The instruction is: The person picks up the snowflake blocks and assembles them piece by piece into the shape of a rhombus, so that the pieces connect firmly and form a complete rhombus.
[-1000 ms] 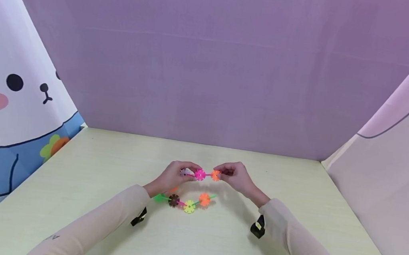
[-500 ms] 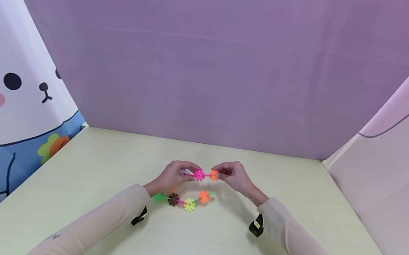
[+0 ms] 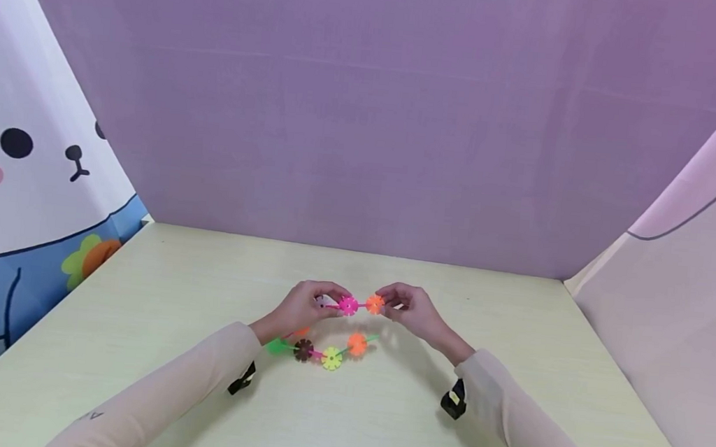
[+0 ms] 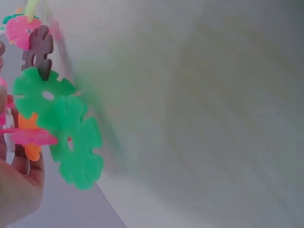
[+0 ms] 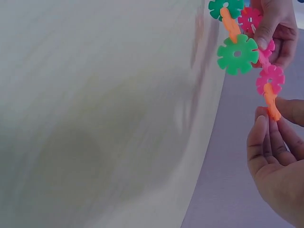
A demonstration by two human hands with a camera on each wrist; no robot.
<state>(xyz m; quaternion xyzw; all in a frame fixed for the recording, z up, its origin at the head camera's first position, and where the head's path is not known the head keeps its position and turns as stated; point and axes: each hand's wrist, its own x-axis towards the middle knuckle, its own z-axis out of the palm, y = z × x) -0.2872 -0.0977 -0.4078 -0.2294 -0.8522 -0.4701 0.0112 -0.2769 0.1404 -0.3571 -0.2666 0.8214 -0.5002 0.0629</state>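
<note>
A chain of notched plastic snowflake discs, joined edge to edge, hangs from both hands above the table. In the head view my left hand holds it beside a pink disc, fingertips at that disc's edge. My right hand pinches the orange disc at the chain's end between thumb and fingers. Lower in the loop come a green disc, a brown disc, a yellow disc and another orange disc. The left wrist view shows two interlocked green discs close up.
A pale wooden table lies under the hands. Behind it rises a purple cloth wall. Cartoon-printed panels stand at the left and right. Black wrist devices hang under both sleeves.
Both hands keep their hold on the chain and stay nearly in place. The right hand and its orange disc shift very slightly.
</note>
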